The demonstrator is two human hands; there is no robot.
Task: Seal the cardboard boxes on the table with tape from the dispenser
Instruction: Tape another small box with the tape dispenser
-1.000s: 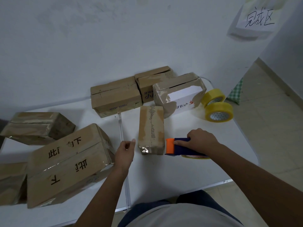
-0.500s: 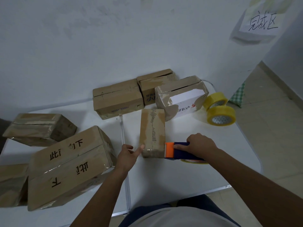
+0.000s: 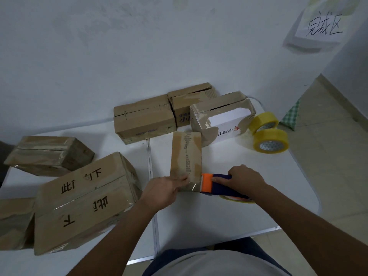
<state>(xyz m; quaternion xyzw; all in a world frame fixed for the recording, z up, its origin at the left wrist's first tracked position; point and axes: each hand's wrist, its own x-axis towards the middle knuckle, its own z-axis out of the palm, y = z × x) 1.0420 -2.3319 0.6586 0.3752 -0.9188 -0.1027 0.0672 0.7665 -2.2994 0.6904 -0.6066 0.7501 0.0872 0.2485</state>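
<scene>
Small box (image 3: 186, 158) between hands, left hand (image 3: 162, 191) seemingly pressing tape, right hand (image 3: 244, 179) gripping dispenser (image 3: 216, 185)

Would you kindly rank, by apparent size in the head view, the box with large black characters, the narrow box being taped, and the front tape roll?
1. Box with large black characters, though it is nearest the camera.
2. Narrow box being taped.
3. Front tape roll.

Narrow cardboard box (image 3: 186, 156) lies flat mid-table, long axis running away, old tape down its top, clear tape over near end. Blue tape dispenser (image 3: 221, 186), orange head touching box's near right corner.
</scene>
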